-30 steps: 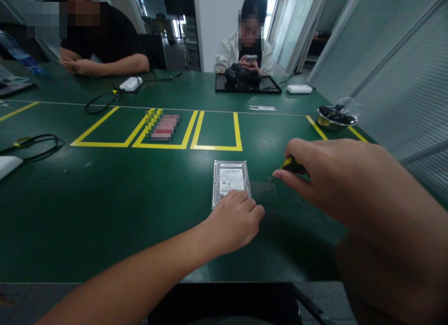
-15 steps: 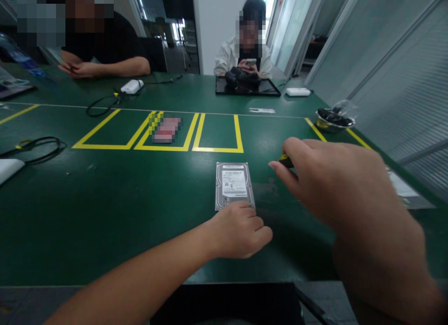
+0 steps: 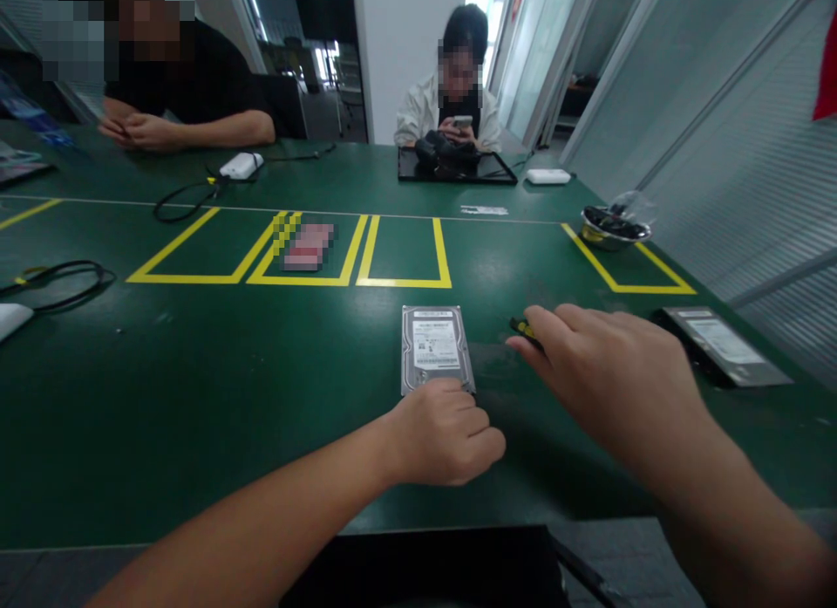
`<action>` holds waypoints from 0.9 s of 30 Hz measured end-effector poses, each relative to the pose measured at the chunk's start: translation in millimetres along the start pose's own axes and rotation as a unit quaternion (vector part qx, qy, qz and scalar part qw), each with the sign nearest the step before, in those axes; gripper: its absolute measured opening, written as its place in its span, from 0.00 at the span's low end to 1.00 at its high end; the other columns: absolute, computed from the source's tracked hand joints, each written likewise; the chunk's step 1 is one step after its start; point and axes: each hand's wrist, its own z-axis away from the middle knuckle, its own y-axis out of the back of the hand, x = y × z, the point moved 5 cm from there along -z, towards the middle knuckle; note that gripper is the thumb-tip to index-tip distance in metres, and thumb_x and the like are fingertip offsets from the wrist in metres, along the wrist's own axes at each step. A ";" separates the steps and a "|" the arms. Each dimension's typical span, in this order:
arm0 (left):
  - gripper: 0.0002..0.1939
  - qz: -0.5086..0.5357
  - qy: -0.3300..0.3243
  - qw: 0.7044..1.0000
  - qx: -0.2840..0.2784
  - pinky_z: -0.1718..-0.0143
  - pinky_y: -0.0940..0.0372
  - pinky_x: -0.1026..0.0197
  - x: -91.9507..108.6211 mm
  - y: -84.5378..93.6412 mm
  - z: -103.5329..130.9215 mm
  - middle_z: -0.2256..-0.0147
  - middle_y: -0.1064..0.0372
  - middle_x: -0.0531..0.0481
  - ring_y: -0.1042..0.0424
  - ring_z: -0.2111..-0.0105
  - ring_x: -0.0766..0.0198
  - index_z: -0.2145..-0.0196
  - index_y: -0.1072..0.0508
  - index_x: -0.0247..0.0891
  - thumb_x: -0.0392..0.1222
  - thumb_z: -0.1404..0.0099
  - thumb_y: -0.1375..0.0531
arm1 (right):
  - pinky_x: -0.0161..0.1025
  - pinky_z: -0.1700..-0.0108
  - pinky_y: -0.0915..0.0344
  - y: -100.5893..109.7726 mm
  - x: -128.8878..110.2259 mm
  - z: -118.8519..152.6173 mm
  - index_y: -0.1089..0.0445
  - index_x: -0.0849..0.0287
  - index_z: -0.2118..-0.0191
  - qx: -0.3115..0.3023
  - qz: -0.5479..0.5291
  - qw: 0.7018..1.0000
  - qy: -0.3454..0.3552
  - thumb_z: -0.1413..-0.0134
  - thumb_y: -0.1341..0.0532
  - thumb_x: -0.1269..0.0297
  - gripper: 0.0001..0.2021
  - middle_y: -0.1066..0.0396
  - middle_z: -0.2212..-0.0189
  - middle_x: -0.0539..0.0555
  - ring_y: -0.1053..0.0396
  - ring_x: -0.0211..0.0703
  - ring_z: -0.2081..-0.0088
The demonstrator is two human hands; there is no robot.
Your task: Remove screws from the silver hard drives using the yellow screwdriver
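Flat silver metal hard drive with a white printed label [image 3: 435, 338] lies label-up on the dark green bench [image 3: 196, 399], squarely in front of the wearer, just short of the yellow tape outlines [image 3: 405, 283]. Left hand [image 3: 451, 433] rests at its near end, fingers curled in against the casing; presumably this steadies the drive while leaving the label face bare. Whether those fingers pinch the edge or only press on it cannot be told, their undersides being hidden.

Right hand [image 3: 588, 355] grasps a small black-and-yellow tool [image 3: 525, 331] between thumb and forefinger, off to the right of the drive and apart from it. That grip suits fine control, I judge.

Compared with one second earlier: left hand has drawn back toward the near end, so more of the label shows. Right hand sits lower in view, and a second silver drive with a white label [image 3: 725, 342], which it masked, is now visible at the right. First drive has hardly shifted.
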 end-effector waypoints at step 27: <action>0.12 -0.005 0.004 0.999 -0.040 0.76 0.50 0.57 1.5 -8.5 -2.8 0.81 0.39 0.55 0.41 0.80 0.65 0.76 0.37 0.40 0.36 0.35 0.44 | 0.37 0.71 0.45 -133.8 5.8 16.7 0.38 0.52 0.38 -0.199 -0.135 0.969 -0.062 0.31 0.57 0.57 0.22 0.28 0.61 0.58 0.28 0.45 0.63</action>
